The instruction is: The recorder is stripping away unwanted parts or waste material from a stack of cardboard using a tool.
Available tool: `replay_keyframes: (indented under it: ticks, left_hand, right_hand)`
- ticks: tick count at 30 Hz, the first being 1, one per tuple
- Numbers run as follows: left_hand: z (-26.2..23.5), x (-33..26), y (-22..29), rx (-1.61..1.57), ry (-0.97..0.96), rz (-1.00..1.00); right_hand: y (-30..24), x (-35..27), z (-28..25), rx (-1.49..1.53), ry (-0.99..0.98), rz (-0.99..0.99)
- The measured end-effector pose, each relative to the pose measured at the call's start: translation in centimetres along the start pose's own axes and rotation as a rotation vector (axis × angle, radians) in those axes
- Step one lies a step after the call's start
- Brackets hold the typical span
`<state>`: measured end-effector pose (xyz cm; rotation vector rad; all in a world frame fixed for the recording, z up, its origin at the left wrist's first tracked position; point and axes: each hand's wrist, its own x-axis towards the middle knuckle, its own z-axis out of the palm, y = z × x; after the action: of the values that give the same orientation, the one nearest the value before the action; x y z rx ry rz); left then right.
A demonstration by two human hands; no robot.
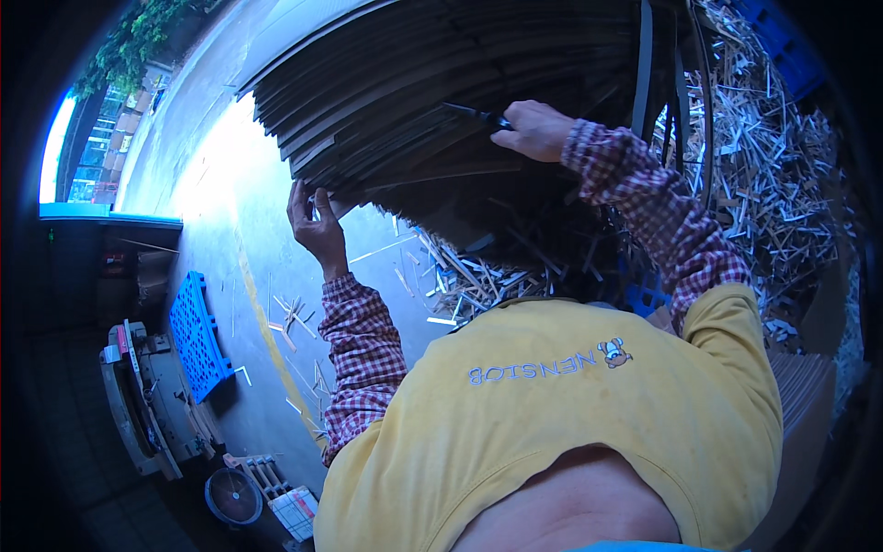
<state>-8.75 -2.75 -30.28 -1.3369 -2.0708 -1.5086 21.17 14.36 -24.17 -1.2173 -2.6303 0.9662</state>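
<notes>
A tall stack of flat brown cardboard sheets (368,101) fills the upper middle, its layered edges toward me. At the stack's lower left corner, my left hand (317,225) has its thumb and fingers closed on the edge of a cardboard sheet. My right hand (538,131) grips a slim dark knife-like tool (476,114) by its handle, over the front of the stack. The tool's thin end points left, across the sheet edges; the shadow hides whether it touches them. Both forearms wear checked sleeves.
Heaps of cardboard offcuts (754,184) lie at the right, and more strips (469,276) are scattered below the stack. A blue plastic pallet (199,337) stands at the left, near a round fan (234,497). A yellow line (267,336) crosses the grey floor.
</notes>
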Motion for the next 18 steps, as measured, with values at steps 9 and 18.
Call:
replay_keyframes:
  ticks: [9, 18]
  left_hand:
    - [-0.2, 0.1, -0.7, -0.24, 0.019, -0.127]
    - [0.7, -3.9, 1.8, -0.409, 0.118, -0.219]
  right_hand:
    - [4.4, -7.6, 17.7, 0.089, -0.457, 0.051]
    - [-2.7, 0.3, 6.1, 0.532, -0.368, -0.276]
